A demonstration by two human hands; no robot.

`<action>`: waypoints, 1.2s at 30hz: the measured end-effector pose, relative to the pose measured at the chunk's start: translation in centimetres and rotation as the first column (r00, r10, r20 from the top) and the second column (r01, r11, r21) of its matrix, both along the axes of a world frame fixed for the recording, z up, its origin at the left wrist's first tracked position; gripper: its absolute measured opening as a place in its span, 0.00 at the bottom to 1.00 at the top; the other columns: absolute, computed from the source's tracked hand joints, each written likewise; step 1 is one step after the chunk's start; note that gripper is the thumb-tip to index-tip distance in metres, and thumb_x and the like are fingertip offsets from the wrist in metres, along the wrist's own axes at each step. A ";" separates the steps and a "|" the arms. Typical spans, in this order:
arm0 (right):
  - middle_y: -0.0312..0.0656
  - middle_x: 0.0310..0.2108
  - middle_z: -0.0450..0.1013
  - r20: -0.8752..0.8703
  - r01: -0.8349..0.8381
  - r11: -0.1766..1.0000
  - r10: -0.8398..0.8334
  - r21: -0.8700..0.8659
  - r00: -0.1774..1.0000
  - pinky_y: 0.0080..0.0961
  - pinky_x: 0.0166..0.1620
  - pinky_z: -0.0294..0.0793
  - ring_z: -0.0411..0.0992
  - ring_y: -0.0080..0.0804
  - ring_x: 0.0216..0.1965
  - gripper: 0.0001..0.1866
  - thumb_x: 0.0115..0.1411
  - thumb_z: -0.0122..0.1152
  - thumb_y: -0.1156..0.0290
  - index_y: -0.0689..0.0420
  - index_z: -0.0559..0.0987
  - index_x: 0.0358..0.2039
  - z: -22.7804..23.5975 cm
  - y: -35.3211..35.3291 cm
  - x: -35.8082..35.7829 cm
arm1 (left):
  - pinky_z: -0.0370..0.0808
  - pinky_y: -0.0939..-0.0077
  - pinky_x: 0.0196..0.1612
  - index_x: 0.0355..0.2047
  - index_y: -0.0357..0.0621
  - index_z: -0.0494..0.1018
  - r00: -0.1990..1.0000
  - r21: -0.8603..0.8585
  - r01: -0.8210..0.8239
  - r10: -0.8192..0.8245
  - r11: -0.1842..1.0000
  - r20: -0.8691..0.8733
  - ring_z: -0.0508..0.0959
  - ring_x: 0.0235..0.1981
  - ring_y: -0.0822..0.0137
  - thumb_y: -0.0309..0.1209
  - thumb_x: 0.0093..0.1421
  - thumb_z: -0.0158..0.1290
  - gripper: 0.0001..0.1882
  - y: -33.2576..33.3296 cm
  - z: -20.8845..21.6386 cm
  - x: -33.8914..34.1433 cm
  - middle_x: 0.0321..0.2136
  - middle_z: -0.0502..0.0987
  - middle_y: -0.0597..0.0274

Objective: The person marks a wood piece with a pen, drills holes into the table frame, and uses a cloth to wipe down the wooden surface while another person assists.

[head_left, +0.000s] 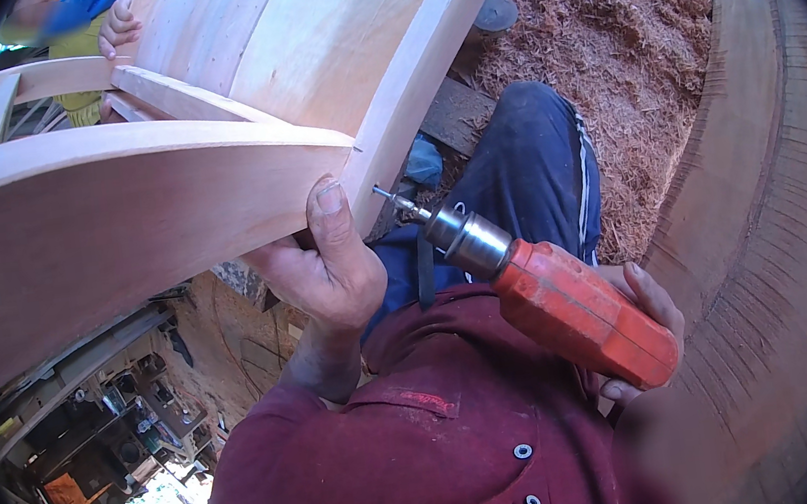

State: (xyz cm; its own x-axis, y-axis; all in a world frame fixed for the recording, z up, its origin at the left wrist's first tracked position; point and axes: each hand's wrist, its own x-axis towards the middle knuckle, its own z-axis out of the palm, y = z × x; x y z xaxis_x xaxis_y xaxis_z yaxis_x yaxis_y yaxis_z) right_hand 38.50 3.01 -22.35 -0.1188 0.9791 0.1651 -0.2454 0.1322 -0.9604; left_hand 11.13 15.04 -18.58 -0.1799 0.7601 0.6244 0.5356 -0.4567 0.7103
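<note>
My right hand [654, 307] is wrapped round the body of a worn red power drill [581, 306] with a silver chuck. A small screw [382, 192] sits at the tip of its bit, pointing at the edge of a pale wooden frame [403, 81]. Close to it, my left hand [329, 261] grips the lower edge of a curved board [135, 199], thumb on its face and fingers hidden behind. The board's end meets the frame at a corner, where another small metal fastener [357, 147] sticks out. Whether the screw touches the wood I cannot tell.
Another person's hand [120, 27] holds the far side of the frame. Wood shavings [611, 55] cover the ground beyond my knee. A large slab [771, 207] with a notched edge lies at the right. Cluttered shelves [133, 426] show at the lower left.
</note>
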 end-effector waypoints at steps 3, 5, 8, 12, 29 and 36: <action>0.60 0.46 0.75 0.061 -0.008 0.997 0.004 0.074 0.998 0.35 0.46 0.75 0.78 0.49 0.44 0.50 0.41 0.78 0.53 0.67 0.68 0.60 -0.1 0.8 0.0 | 0.66 0.64 0.57 0.61 0.23 0.48 0.998 0.001 -0.042 0.042 0.999 -0.050 0.66 0.56 0.57 0.24 0.65 0.51 0.31 -0.3 -0.4 -0.4 0.56 0.60 0.39; 0.57 0.42 0.76 0.101 0.002 0.997 -0.010 0.075 0.995 0.33 0.41 0.75 0.78 0.46 0.39 0.49 0.39 0.78 0.51 0.68 0.70 0.57 -0.2 0.9 0.1 | 0.66 0.65 0.57 0.61 0.23 0.48 0.996 -0.021 -0.051 0.049 0.999 -0.076 0.67 0.56 0.57 0.25 0.65 0.51 0.31 -0.6 -0.3 -0.6 0.56 0.60 0.39; 0.54 0.39 0.76 0.125 0.025 0.992 -0.040 0.120 0.991 0.31 0.37 0.74 0.78 0.42 0.33 0.48 0.39 0.77 0.50 0.68 0.72 0.56 -0.2 1.2 -0.2 | 0.67 0.65 0.57 0.61 0.23 0.48 0.994 -0.028 -0.052 0.049 0.998 -0.103 0.68 0.55 0.57 0.25 0.65 0.51 0.31 -0.3 -0.1 -0.5 0.55 0.61 0.39; 0.54 0.37 0.77 0.113 0.012 0.990 -0.028 0.138 0.993 0.31 0.35 0.73 0.77 0.41 0.32 0.48 0.40 0.77 0.49 0.68 0.72 0.56 -0.5 1.4 -0.4 | 0.69 0.65 0.56 0.60 0.23 0.49 0.999 -0.017 -0.013 0.012 1.000 -0.047 0.69 0.53 0.58 0.26 0.65 0.51 0.30 0.0 0.1 -0.3 0.54 0.62 0.40; 0.60 0.43 0.76 0.366 -0.096 0.934 -0.039 0.345 0.930 0.38 0.43 0.78 0.79 0.50 0.41 0.44 0.44 0.78 0.53 0.64 0.72 0.57 2.0 3.1 -1.1 | 0.71 0.67 0.49 0.51 0.24 0.64 1.000 -0.005 -0.012 0.012 1.000 -0.002 0.73 0.47 0.59 0.24 0.63 0.53 0.20 -0.4 -1.2 -0.9 0.48 0.67 0.43; 0.55 0.48 0.76 0.088 -0.048 0.999 0.047 0.007 0.995 0.34 0.53 0.74 0.77 0.46 0.48 0.49 0.39 0.80 0.57 0.71 0.70 0.58 1.6 2.3 0.8 | 0.72 0.70 0.50 0.57 0.21 0.52 1.000 -0.030 0.030 -0.031 0.999 -0.005 0.75 0.46 0.59 0.22 0.64 0.49 0.27 -0.7 -0.8 -1.1 0.48 0.69 0.41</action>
State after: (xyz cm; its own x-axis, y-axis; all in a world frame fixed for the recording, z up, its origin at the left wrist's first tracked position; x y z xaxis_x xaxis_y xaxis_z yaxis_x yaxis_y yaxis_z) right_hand 39.27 5.35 -20.78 -0.1794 0.9706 0.1604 -0.1664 0.1308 -0.9773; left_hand 10.02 14.32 -19.37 -0.1529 0.7833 0.6025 0.5260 -0.4517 0.7207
